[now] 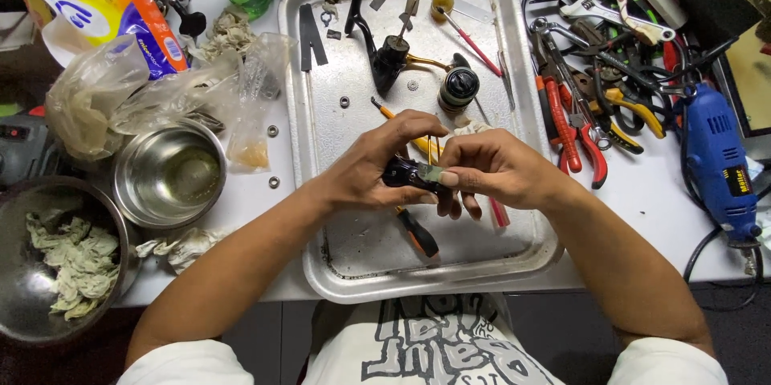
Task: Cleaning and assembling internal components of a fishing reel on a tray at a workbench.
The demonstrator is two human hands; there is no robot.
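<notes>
Over the middle of a metal tray (299, 72), a person's two hands meet around a small black part (401, 172), its long axis running roughly left to right between them. The left hand (373, 168) is curled closed around the part's left end, while the right hand (490, 168) pinches a small greyish piece (430, 171) against its right end; both hands touch it, neither nearer than the other. Under the hands, on the tray's floor, lie an orange-and-black screwdriver (418, 232) toward the near edge and a red-handled tool (499, 212) just beside the right fingers. Toward the tray's far edge rest a black reel body (389, 56) with a gold handle arm, a round dark spool (458, 86), and loose washers. Off the tray's right edge, pliers (574, 132) with red handles crowd a heap of hand tools, and a blue rotary tool (719, 164) lies near the table's right edge. To the left stand two steel bowls (169, 172), one holding crumpled rags (76, 264). Nothing stands between the hands and the part.
</notes>
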